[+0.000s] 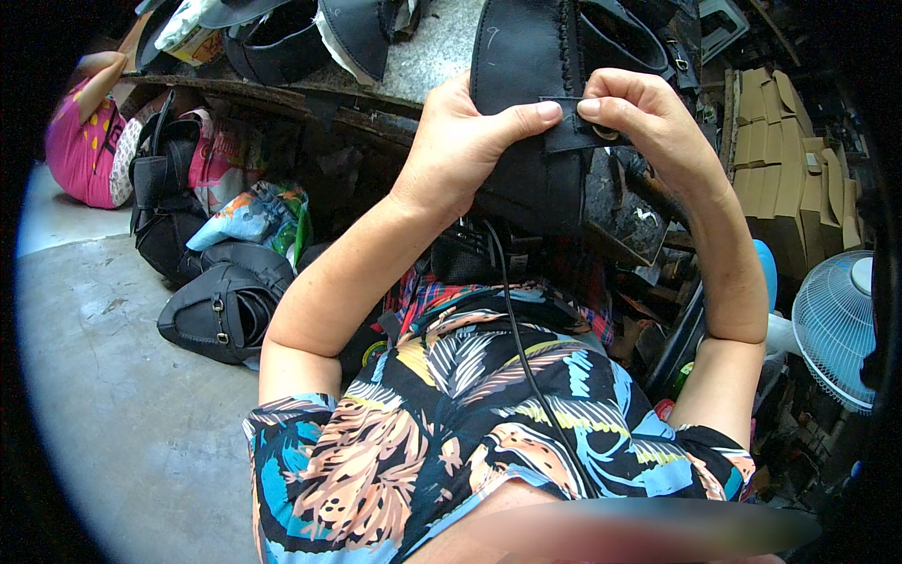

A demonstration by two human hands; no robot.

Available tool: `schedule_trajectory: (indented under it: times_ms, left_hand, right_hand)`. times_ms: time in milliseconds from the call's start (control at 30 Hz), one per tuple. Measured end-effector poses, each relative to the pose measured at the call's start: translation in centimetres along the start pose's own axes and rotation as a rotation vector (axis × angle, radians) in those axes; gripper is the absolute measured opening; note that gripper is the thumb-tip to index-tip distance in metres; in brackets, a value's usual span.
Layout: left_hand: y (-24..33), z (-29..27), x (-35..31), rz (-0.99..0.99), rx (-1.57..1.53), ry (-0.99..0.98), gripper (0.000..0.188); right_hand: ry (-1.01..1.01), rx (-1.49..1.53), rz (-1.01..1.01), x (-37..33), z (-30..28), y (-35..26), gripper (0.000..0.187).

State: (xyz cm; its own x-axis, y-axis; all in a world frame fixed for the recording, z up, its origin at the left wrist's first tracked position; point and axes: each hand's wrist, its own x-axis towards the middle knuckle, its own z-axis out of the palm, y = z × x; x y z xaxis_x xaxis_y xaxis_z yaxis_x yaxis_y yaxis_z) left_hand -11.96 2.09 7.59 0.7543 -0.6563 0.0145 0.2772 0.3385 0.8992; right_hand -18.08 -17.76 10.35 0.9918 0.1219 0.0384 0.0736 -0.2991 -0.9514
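In front of me, at the edge of the worktop, is a black leather shoe upper with a puckered seam down it. My left hand is closed on its left side, the thumb pressing on a short black strap that lies across the leather. My right hand pinches the strap's right end between thumb and forefinger. A small metal piece shows just under those fingers. The remaining fingers of my left hand are hidden behind the leather.
More black leather uppers lie on the grey worktop. On the floor at left are black uppers with a buckle and plastic bags. A person in pink is at far left. Cardboard boxes and a fan stand at right.
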Motion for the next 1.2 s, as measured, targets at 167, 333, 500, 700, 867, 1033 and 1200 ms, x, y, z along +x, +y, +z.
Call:
schedule_trajectory:
  times_ms: [167,333,500,700,867,1033,1200]
  left_hand:
    - [-0.1,-0.1,0.2,0.016,0.037,0.025,0.023]
    - [-0.3,-0.2,0.7,0.105,0.048,0.019,0.022]
    - [-0.4,-0.1,0.8,0.121,0.056,0.008,0.022]
    - [-0.5,-0.2,0.5,0.039,-0.013,0.052,0.024]
    - [-0.6,-0.7,0.4,0.004,-0.088,0.031,0.029]
    - [0.4,-1.6,0.1,0.054,-0.05,0.011,0.034]
    - [1.3,-2.0,-0.6,-0.034,0.005,-0.037,0.038]
  right_hand:
    - [-0.007,-0.017,0.032,0.2,0.2,0.0,0.025]
    - [0.024,-0.121,0.075,0.5,0.3,-0.9,0.03]
    - [-0.053,-0.156,0.073,0.9,0.6,-1.4,0.033]
    - [-0.073,-0.135,0.101,1.7,1.2,-1.3,0.036]
    - [-0.105,-0.268,0.108,2.2,1.0,-1.2,0.035]
    - [-0.203,-0.129,0.062,2.8,0.2,-1.0,0.033]
    - [-0.283,-0.133,0.039,3.3,0.1,-0.4,0.031]
